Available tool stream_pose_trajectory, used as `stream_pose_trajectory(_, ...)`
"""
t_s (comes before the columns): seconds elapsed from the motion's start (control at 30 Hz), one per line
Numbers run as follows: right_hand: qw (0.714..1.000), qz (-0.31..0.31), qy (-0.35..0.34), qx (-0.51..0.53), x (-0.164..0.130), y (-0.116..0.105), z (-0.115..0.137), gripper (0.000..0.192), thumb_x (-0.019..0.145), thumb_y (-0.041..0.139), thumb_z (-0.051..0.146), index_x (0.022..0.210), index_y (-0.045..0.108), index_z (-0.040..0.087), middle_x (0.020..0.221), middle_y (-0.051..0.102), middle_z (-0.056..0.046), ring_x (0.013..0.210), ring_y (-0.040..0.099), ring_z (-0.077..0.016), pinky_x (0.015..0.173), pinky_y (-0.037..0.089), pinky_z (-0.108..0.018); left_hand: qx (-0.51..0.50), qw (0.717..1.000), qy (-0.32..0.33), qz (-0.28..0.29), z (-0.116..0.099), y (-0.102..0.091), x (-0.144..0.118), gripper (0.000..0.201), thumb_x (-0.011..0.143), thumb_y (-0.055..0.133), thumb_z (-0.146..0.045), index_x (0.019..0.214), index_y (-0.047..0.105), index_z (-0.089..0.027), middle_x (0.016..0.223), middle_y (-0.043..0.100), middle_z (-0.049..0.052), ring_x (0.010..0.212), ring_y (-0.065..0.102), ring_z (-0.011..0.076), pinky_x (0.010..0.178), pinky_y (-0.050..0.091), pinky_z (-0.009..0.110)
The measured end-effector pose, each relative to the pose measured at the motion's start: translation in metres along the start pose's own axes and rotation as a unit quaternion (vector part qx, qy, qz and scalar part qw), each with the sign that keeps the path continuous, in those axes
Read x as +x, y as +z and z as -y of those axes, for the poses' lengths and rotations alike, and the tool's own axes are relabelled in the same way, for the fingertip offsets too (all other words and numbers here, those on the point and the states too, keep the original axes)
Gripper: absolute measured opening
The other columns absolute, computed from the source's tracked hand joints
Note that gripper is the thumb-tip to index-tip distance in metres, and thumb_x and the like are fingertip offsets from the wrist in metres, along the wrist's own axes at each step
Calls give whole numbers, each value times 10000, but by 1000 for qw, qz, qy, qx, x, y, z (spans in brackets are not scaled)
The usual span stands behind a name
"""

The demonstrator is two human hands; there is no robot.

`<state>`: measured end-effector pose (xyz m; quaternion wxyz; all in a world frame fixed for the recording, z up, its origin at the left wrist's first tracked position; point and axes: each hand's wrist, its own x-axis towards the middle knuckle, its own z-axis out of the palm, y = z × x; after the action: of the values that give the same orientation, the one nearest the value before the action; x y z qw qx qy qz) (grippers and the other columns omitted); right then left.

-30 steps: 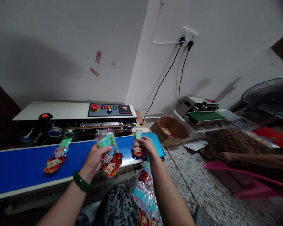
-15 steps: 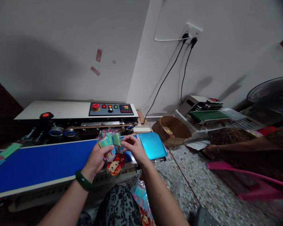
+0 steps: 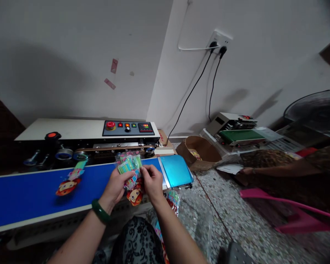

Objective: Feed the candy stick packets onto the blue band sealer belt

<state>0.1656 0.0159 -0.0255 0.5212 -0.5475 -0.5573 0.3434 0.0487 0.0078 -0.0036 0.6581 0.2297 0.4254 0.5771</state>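
Note:
My left hand (image 3: 117, 187), with a green bangle at the wrist, grips a fanned bunch of clear packets (image 3: 129, 165) holding green and blue sticks. Each packet has a red-haired cartoon figure at its lower end. At the right edge of the bunch, my right hand (image 3: 151, 181) pinches one packet between thumb and fingers. Both hands are over the blue conveyor belt (image 3: 24, 190) of a band sealing machine (image 3: 71, 130). Another packet (image 3: 68, 185) lies on the belt to the left, its stick end at the machine's rollers (image 3: 81, 154).
A shiny blue plate (image 3: 177, 170) extends the belt's right end. Beyond are a cardboard box (image 3: 199, 150) and a second sealer with a green belt (image 3: 240, 135). More packets (image 3: 173, 200) lie in clear plastic below my right arm. A co-worker's arm (image 3: 280, 168) and a pink stool (image 3: 291, 209) are at right.
The packet at the belt's far left has gone from view, and another now shows beside the rollers. My right hand has moved slightly left, its fingers closing on the bunch's edge.

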Motion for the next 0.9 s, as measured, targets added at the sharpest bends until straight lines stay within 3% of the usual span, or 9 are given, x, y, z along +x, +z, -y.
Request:
stream_pose_trajectory(0.1,999,-23,-19,-22,-3,-2,2,164,769,507,320,717,604,199,702,622,-9,671,543,-143,659,408,-253,-4,1000,2,4,0,1,0,288,544,671,-116,826,611,-120,731,677,34,628,612,161,628,487,277)
stream_pose_trajectory(0.23,996,-51,42,58,-3,-3,0,174,750,526,366,704,567,203,687,597,-6,661,535,-142,627,422,-245,-11,1000,13,-4,-1,2,-1,315,553,653,-103,864,611,-131,767,683,31,659,622,169,645,489,281)
stream_pose_trajectory(0.4,963,36,150,220,-2,-2,-4,258,618,661,352,784,546,190,726,616,-2,661,567,-141,617,456,-247,-3,1000,3,-6,-1,0,1,304,546,657,-103,847,618,-131,756,685,32,645,622,170,634,488,280)
stream_pose_trajectory(0.6,941,-67,208,259,26,-37,-27,289,615,626,302,854,490,211,688,613,13,596,585,-138,579,474,-263,-5,999,18,-37,-8,-11,3,316,544,667,-109,855,614,-122,758,682,36,654,619,167,642,489,286)
stream_pose_trajectory(0.73,944,14,269,193,55,-60,-41,181,568,643,249,664,514,168,533,560,8,471,534,-124,494,450,-257,-4,999,17,-34,-13,-16,2,316,548,677,-114,856,609,-125,771,682,37,667,620,166,643,486,280)
stream_pose_trajectory(0.83,939,75,289,172,69,-61,-42,179,513,692,197,590,543,134,492,555,-21,444,530,-140,471,444,-279,-13,999,10,-35,-13,-16,1,302,540,685,-118,831,606,-129,723,677,19,629,613,153,621,485,268)
stream_pose_trajectory(0.9,942,84,283,158,72,-54,-38,188,507,709,194,603,561,126,495,559,-21,441,522,-132,460,433,-266,-18,999,4,-32,-13,-14,1,293,535,685,-117,817,605,-128,699,674,15,607,609,151,611,485,270)
